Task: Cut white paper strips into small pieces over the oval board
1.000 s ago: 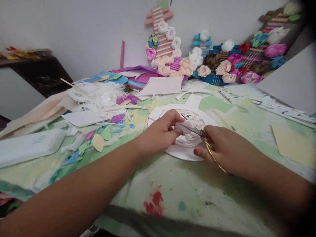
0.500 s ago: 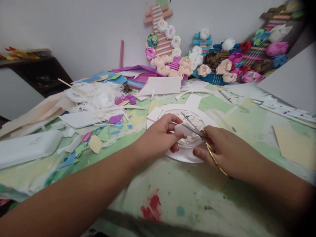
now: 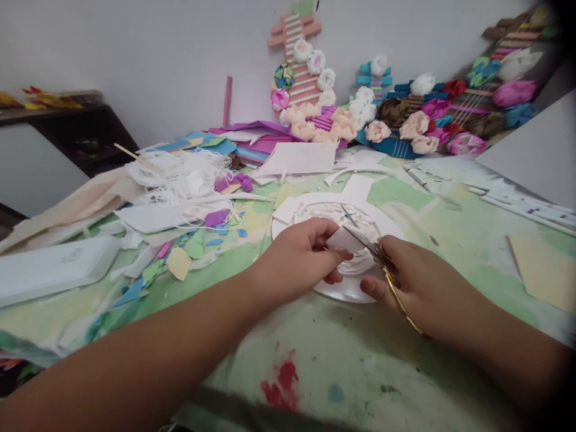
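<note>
My right hand (image 3: 407, 276) is closed on a pair of scissors (image 3: 371, 246) with gold-coloured handles, its blades apart and pointing up and to the left. A small piece of white paper (image 3: 338, 239) is pinched in the fingers of my left hand (image 3: 310, 255), and the blades lie close to its edge. Beneath both hands rests a white round, guitar-shaped board (image 3: 283, 221) with a short neck pointing away from me. Inside its ring are many white paper scraps (image 3: 321, 210); my hands cover part of them.
Left lie tangled white string (image 3: 180, 174), coloured paper bits (image 3: 194, 246) and a white box (image 3: 58, 267). Guitar shapes with paper flowers (image 3: 301, 72) lean against the wall. Rolled paper sticks (image 3: 531, 207) and a cream sheet (image 3: 540, 270) lie right on the paint-stained cloth (image 3: 342, 354).
The whole view has shifted slightly, so things appear a little further right and lower. Both hands keep their holds; the scissor blades remain apart near the paper.
</note>
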The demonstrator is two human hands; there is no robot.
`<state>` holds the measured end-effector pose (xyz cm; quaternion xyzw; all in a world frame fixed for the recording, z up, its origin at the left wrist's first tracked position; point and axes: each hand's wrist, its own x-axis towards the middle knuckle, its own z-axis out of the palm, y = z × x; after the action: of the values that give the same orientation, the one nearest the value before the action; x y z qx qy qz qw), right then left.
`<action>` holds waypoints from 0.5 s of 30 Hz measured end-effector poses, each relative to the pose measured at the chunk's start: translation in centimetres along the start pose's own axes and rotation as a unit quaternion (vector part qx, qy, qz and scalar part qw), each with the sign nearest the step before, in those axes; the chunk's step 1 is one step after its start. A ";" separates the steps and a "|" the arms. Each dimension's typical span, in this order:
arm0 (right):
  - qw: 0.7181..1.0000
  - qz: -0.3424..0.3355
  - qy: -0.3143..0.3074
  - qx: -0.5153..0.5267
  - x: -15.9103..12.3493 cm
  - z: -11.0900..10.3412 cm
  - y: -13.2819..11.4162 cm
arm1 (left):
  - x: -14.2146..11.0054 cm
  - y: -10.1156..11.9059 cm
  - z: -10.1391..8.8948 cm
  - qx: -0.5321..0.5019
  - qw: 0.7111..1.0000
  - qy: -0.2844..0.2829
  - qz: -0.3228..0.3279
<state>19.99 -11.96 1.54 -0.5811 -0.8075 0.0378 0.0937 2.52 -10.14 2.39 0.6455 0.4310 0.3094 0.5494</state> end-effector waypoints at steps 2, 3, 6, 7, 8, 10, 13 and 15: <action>1.000 -0.006 0.007 -0.012 0.0 0.1 0.0 | -0.2 0.2 0.0 0.012 1.000 0.000 0.009; 1.000 -0.008 0.009 -0.019 -0.1 0.1 0.0 | -0.3 0.3 0.0 0.016 1.000 0.001 0.012; 0.999 -0.001 0.012 -0.037 -0.1 0.1 0.0 | -0.4 0.5 0.1 0.015 1.000 0.009 0.021; 0.999 0.003 0.013 -0.042 -0.1 0.2 0.0 | -0.5 0.5 0.1 0.013 1.000 0.010 0.024; 0.999 0.007 0.014 -0.046 -0.2 0.2 0.0 | -0.5 0.4 0.1 0.009 1.000 0.011 0.027; 0.999 0.015 0.013 -0.049 -0.2 0.2 0.1 | -0.5 0.4 0.2 0.003 0.999 0.014 0.031; 0.999 0.024 0.005 -0.049 -0.1 0.1 0.2 | -0.5 0.4 0.2 0.014 0.999 0.027 0.029; 0.999 0.026 -0.001 -0.043 -0.1 0.1 0.2 | -0.5 0.6 0.2 0.024 0.999 0.034 0.026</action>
<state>20.22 -12.01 1.38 -0.6051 -0.7934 0.0058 0.0668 2.60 -10.73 3.00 0.6584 0.4396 0.3352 0.5108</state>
